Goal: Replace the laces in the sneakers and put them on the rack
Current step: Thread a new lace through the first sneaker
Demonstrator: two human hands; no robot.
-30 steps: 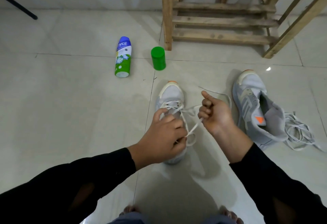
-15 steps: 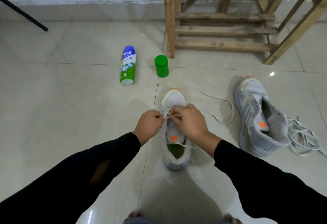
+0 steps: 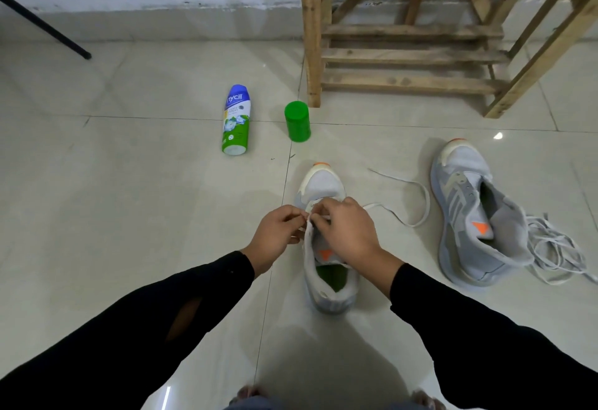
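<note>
- Two sneakers on the floor (image 3: 129,215); left hand (image 3: 278,235) and right hand (image 3: 346,231) pinch the lace (image 3: 417,196) at the near sneaker (image 3: 323,183)
- other sneaker (image 3: 469,215) unlaced; loose laces (image 3: 556,254) just beside

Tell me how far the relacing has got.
Done: the second sneaker has no laces, a lace pile beside it. In hand: left hand and right hand pinch the white lace at the front eyelets of the near sneaker. Left: finish that, lace the second, set both on the wooden rack, which holds neither.
</note>
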